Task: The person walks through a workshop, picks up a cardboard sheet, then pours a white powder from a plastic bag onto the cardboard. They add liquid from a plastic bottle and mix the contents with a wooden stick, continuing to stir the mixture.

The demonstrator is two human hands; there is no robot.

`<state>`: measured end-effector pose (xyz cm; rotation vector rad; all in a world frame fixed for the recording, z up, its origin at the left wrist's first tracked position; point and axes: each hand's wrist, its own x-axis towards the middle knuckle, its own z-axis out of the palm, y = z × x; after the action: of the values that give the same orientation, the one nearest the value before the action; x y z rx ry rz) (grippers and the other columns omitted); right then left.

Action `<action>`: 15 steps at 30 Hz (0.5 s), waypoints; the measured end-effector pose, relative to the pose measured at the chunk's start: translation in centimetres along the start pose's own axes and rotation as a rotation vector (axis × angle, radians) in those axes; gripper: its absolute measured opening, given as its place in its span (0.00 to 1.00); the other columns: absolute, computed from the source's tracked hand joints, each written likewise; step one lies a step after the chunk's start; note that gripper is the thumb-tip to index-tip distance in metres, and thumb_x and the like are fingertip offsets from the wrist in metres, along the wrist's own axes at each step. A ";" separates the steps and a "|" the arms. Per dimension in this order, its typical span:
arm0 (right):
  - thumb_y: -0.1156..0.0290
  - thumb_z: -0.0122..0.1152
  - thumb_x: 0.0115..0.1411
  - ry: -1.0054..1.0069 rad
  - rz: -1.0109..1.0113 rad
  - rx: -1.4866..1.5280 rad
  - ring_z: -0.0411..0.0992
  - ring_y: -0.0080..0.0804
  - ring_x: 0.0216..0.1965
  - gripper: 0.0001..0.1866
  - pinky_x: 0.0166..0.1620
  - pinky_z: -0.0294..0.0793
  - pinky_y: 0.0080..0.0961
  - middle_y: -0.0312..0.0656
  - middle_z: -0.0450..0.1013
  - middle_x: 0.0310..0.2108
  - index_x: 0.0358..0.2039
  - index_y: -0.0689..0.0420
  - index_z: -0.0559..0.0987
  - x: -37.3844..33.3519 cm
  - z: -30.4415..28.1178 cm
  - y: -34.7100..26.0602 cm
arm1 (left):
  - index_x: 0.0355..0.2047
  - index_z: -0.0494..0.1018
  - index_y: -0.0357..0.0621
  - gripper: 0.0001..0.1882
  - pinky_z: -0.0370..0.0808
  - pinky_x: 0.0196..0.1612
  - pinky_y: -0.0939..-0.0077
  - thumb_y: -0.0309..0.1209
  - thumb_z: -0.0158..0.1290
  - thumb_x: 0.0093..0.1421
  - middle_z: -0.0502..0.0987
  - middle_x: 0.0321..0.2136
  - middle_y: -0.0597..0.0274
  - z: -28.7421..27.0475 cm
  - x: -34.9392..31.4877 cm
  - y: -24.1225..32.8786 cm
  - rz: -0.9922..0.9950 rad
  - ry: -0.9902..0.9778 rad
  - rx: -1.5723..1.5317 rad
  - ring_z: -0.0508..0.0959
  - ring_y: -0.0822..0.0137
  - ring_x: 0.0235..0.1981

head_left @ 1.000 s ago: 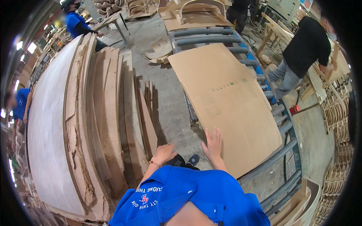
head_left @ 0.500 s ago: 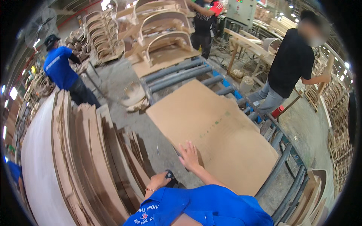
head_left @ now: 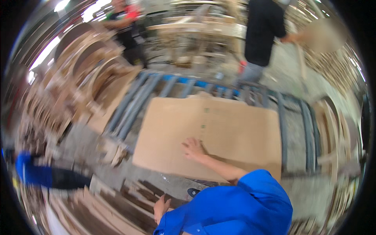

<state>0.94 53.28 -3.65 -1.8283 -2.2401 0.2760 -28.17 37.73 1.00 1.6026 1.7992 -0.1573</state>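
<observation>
A large brown cardboard sheet (head_left: 243, 133) with a row of small green marks lies across the rollers. My right hand (head_left: 193, 149) rests on it, left of its middle, palm down and fingers somewhat spread. Down at the lower edge, my left hand (head_left: 160, 207) hangs beside a stack of curved wooden panels (head_left: 98, 215). Its thumb and fingers stand apart, and I see nothing in them. The whole view is blurred by motion.
Grey rollers (head_left: 135, 103) in a blue frame run beneath the cardboard. Bent wood pieces (head_left: 84, 62) are piled far left, others (head_left: 333, 133) stand at right. One person in blue (head_left: 35, 172) is at left; a person in black (head_left: 264, 33) and another (head_left: 127, 29) are beyond the rollers.
My view has turned to the right, so the cardboard now lies straight across in front of me. My right hand has moved from the cardboard's near edge further onto it.
</observation>
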 end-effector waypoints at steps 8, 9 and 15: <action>0.55 0.54 0.54 0.270 -0.041 0.147 0.50 0.44 0.62 0.26 0.60 0.43 0.55 0.47 0.57 0.58 0.52 0.50 0.68 -3.4 0.7 0.5 | 0.64 0.45 0.41 0.43 0.51 0.61 0.55 0.54 0.48 0.57 0.51 0.62 0.47 1.3 8.2 3.1 -0.055 0.070 -1.054 0.53 0.49 0.63; 0.55 0.55 0.53 0.265 -0.010 0.127 0.50 0.44 0.62 0.26 0.60 0.44 0.55 0.47 0.57 0.58 0.51 0.50 0.68 -3.9 0.8 1.3 | 0.64 0.43 0.43 0.45 0.48 0.61 0.52 0.56 0.47 0.57 0.49 0.63 0.48 1.1 9.3 3.9 -0.160 -0.011 -1.208 0.50 0.49 0.64; 0.57 0.57 0.51 0.290 -0.006 0.104 0.50 0.44 0.62 0.25 0.59 0.47 0.54 0.46 0.58 0.57 0.50 0.48 0.69 -3.4 1.0 0.4 | 0.61 0.47 0.45 0.47 0.52 0.60 0.55 0.58 0.53 0.51 0.55 0.58 0.55 -3.3 15.7 4.0 -0.105 -0.420 -1.607 0.57 0.56 0.57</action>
<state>1.62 50.01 -4.93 -1.6870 -1.9956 0.1149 -25.64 53.25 -4.08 0.2564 1.0154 0.6921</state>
